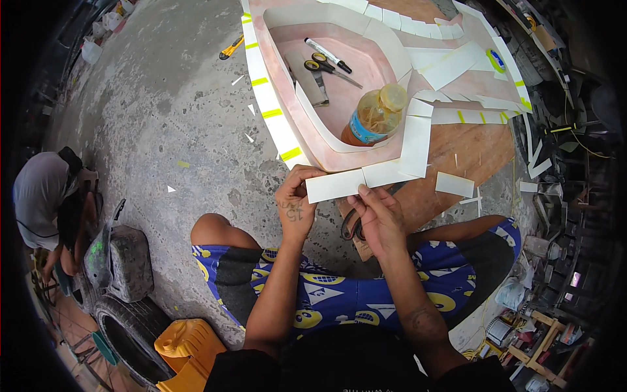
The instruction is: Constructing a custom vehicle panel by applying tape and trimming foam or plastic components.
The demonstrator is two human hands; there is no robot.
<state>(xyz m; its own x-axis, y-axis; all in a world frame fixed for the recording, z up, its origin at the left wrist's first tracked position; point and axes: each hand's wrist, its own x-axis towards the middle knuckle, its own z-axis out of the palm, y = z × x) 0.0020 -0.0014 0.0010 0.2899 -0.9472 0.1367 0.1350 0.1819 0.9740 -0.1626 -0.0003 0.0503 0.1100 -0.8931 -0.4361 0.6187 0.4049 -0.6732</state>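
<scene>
My left hand [295, 202] pinches the left end of a white card strip [333, 185] along the near edge of a pink mould [313, 98]. My right hand [380, 217] pinches the strip near its middle, thumb on top, where it meets other white card pieces [413, 140]. Behind my right fingers is a partly hidden dark looped object [350, 227] that I cannot make out. In the mould's recess are black scissors [332, 72], a marker [323, 52] and a plastic bottle with amber contents [366, 124].
A co-worker [46, 202] crouches at left, near a grey container [127, 261], a tyre [130, 333] and a yellow jerrycan [186, 349]. A plywood board [477, 160] lies under the mould. A cutter [232, 47] and card scraps lie on the concrete. Clutter [542, 326] lines the right side.
</scene>
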